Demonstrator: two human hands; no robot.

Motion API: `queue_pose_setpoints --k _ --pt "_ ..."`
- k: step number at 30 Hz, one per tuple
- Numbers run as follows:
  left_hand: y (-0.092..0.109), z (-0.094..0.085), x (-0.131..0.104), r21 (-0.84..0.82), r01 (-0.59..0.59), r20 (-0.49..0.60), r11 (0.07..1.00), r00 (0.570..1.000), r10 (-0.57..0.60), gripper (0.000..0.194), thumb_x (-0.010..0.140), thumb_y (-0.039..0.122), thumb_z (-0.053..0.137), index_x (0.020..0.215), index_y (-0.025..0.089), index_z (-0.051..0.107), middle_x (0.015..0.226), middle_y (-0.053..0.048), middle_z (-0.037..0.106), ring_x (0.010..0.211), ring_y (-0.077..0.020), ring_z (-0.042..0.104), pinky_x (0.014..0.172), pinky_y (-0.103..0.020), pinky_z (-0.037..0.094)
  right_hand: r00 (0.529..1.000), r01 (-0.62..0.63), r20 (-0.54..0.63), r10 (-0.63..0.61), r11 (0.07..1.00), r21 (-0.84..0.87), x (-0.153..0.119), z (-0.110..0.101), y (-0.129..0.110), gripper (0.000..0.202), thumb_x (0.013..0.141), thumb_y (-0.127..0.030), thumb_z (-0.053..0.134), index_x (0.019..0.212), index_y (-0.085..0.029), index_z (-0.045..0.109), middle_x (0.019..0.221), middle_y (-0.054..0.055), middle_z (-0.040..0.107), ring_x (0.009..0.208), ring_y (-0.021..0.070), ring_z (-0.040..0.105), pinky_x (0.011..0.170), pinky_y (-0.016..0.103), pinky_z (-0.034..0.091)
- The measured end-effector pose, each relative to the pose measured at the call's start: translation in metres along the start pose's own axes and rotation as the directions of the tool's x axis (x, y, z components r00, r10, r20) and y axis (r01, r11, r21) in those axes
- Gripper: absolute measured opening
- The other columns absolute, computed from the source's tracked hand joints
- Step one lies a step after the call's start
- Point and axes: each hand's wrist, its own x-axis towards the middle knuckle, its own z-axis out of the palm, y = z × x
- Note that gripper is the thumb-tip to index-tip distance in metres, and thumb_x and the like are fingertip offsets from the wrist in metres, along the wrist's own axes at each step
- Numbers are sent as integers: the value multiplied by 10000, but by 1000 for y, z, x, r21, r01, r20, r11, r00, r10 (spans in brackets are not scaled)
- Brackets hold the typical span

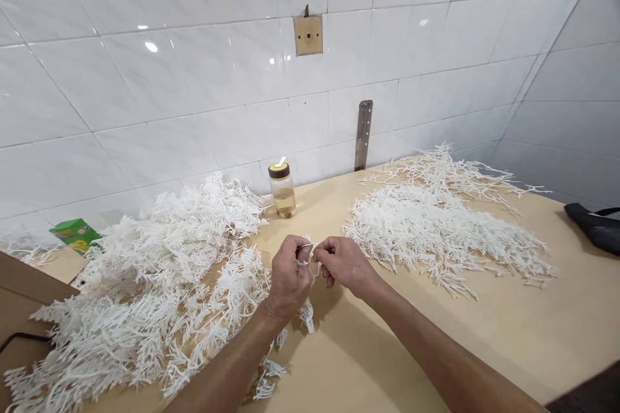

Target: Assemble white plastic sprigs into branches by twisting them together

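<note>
From where I stand, both bare hands meet over the middle of the tabletop (368,355), between two heaps of white, branching strands. The left hand (292,277) is curled, its thumb and fingers pinching a thin white strand (310,246). The right hand (345,264) comes in from the other side, thumb and forefinger closed on the strand close to the left hand's fingertips, the other fingers bent underneath. Where exactly one strand ends and another begins between them, I cannot tell.

The larger heap (159,277) spreads along the person's left, fluffy and piled up, reaching close to the left forearm. A few small tufts (270,377) lie beside that forearm, near the front. On the right is the flatter pile (445,226), its strands lying mostly flat, with looser, longer strands (445,171) fanned out behind it toward the wall (217,64).

A clear jar (283,197) stands upright behind the hands, just beside the larger heap. It has a dark lid (279,170) with a yellow top, and some yellowish liquid inside. A perforated metal strip (363,135) stands against the wall, well below a square beige plate (309,35). A green packet (76,235) sits past the larger heap at the far left, and a black object (593,226) rests at the right edge.
</note>
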Motion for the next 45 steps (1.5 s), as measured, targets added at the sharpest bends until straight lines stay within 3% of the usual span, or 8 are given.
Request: queue_pose_setpoints --k 8,15,18,20,23,28,41,45 --pt "1 -1 14 -260 267 43 928 963 -265 271 822 457 635 804 189 593 539 45 539 482 -96 489 503 -210 421 956 46 -286 -60 997 -55 6 -38 -3 107 745 -283 586 767 -179 592 540 -19 613 379 126 578 396 215 424" --pt "-3 0 14 -316 256 13 913 964 -266 284 804 458 658 794 181 592 614 40 551 493 -90 527 481 -208 439 664 34 -658 -356 893 -448 6 -92 0 214 767 -351 604 878 -170 633 737 54 663 585 185 648 625 316 490" --pt "-2 1 13 -271 241 -1 932 968 -251 259 819 438 643 787 185 598 604 42 555 491 -87 515 505 -209 435 828 91 -491 -271 929 -359 3 -72 -2 258 822 -391 567 907 -162 649 767 64 661 560 166 634 560 293 487" --pt "-1 1 13 -231 228 0 946 972 -234 237 827 419 635 793 186 609 586 43 553 499 -87 506 530 -208 432 981 103 -149 -127 982 -157 -1 -46 -5 306 852 -452 539 878 -168 650 701 33 646 473 136 597 473 263 467" --pt "1 1 12 -183 212 17 960 977 -213 210 825 386 638 784 180 631 597 32 568 533 -92 505 565 -206 431 990 84 111 -92 994 68 -3 -13 -6 320 840 -476 570 779 -168 632 638 -3 603 435 102 552 432 234 459" --pt "8 1 6 -196 218 -15 956 974 -226 192 800 360 656 797 169 639 674 3 622 605 -112 549 596 -219 454 979 66 177 -103 978 199 -6 -3 -6 350 763 -491 666 659 -165 592 545 -26 548 405 82 493 403 217 443" --pt "30 -1 16 -409 234 15 882 968 -250 232 802 377 692 783 166 597 597 38 556 459 -57 440 464 -195 366 989 21 -144 -27 999 -40 4 -15 1 65 737 -230 623 723 -168 610 509 -18 606 357 112 565 402 208 436" --pt "32 -13 27 -476 399 111 784 911 -396 295 742 395 748 803 165 573 716 23 581 448 -39 436 395 -173 290 869 36 -484 -107 988 -153 -1 -61 -9 123 740 -287 642 777 -170 630 523 -6 605 417 147 604 419 227 433"
